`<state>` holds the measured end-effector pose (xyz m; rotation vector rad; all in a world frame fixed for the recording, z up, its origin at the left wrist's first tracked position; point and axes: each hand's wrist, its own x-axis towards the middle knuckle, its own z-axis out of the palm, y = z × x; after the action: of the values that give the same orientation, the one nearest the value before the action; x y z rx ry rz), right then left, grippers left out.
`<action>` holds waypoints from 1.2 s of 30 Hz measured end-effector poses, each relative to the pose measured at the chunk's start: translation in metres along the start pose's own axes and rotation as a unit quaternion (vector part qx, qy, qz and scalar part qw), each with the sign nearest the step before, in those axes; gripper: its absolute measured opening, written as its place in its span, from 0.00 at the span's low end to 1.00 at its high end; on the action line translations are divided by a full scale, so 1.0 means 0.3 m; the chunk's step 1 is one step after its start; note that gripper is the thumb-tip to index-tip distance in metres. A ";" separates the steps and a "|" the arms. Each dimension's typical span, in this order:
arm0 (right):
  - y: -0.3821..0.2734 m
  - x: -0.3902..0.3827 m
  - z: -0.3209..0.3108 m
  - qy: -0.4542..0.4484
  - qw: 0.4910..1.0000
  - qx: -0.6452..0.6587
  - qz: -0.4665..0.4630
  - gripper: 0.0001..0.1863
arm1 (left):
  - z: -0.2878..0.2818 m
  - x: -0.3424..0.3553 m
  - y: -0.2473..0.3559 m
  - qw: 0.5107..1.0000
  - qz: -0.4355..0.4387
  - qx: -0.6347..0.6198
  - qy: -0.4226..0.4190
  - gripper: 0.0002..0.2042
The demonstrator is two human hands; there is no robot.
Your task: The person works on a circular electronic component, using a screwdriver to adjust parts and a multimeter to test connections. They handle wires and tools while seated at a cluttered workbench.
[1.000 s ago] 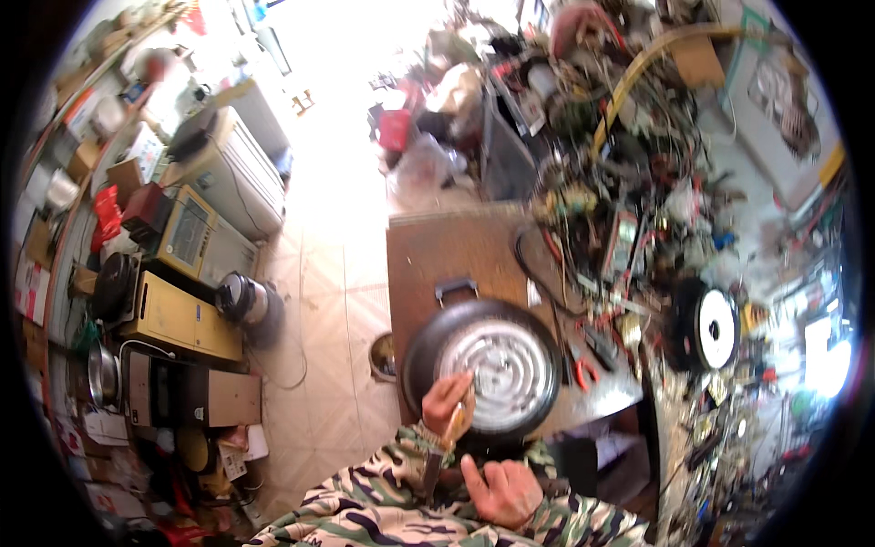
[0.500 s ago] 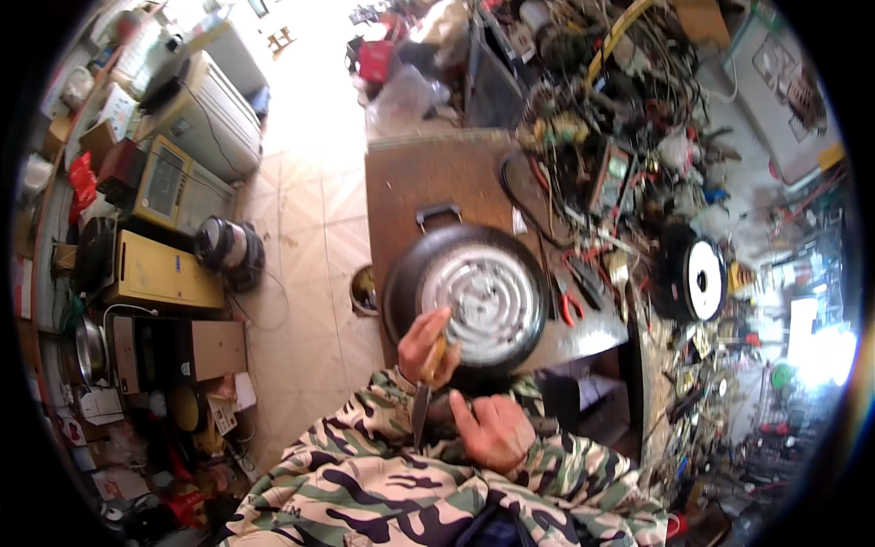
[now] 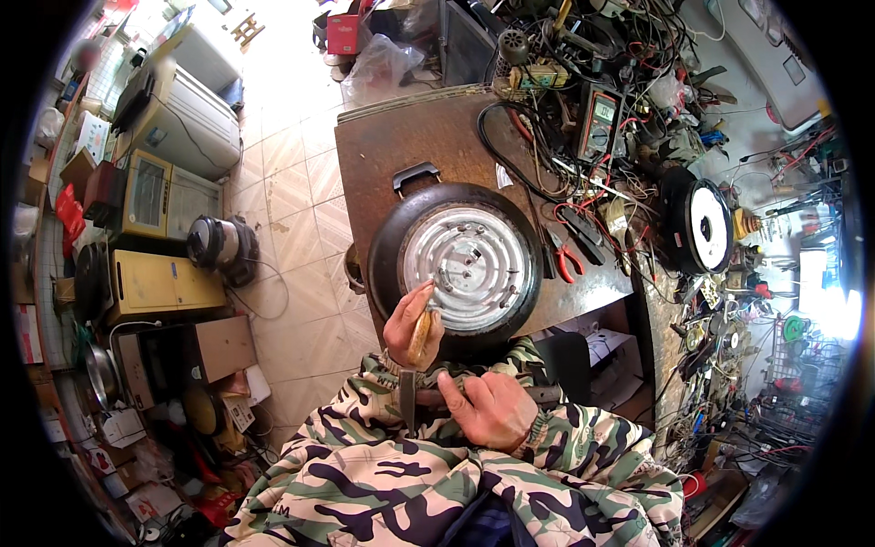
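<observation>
A round black pan (image 3: 386, 239) rests on the brown worktable, with a silver ring-grooved metal disc (image 3: 474, 305) at its middle. My left hand (image 3: 401, 324), fingers closed, grips a tool with a wooden handle (image 3: 419, 339) at the disc's near-left edge. The butt of that handle faces me; the fingers hide the tool's working end. Closer to my body, my right hand (image 3: 492, 412) is wrapped round the handle of a hammer (image 3: 407, 401). Its dark metal head stands just below the butt of the wooden handle.
Red-handled pliers (image 3: 567, 263) lie right of the pan. Beyond them are a multimeter (image 3: 599, 118), tangled cables (image 3: 497, 137) and piled parts. A black round appliance with a white disc (image 3: 707, 224) stands at the right. Tiled floor (image 3: 301, 246) and stacked appliances are on the left.
The whole view has shifted, so the table and pan sit higher and further left in the picture. The hammer head looks more upright. Both hands keep their holds.
</observation>
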<state>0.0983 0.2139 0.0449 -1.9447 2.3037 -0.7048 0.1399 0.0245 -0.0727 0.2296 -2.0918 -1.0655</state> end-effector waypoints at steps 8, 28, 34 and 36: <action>-0.002 0.003 0.022 0.008 1.000 0.014 0.003 0.33 | 0.018 -0.026 -0.001 1.000 -0.006 0.022 0.019 0.17; 0.024 -0.001 0.034 -0.007 1.000 0.017 -0.025 0.30 | -0.001 -0.064 -0.049 0.996 -0.061 -0.065 0.008 0.18; 0.032 0.016 0.033 0.012 0.999 0.031 -0.015 0.33 | 0.002 -0.054 -0.059 0.993 -0.049 -0.100 0.026 0.17; 0.032 0.019 0.030 0.017 0.999 0.034 -0.013 0.33 | 0.003 -0.047 -0.057 0.995 -0.032 -0.090 0.030 0.16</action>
<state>0.0912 0.2066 0.0349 -1.9524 2.2453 -0.8132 0.1460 0.0207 -0.0935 0.2380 -1.9326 -1.2611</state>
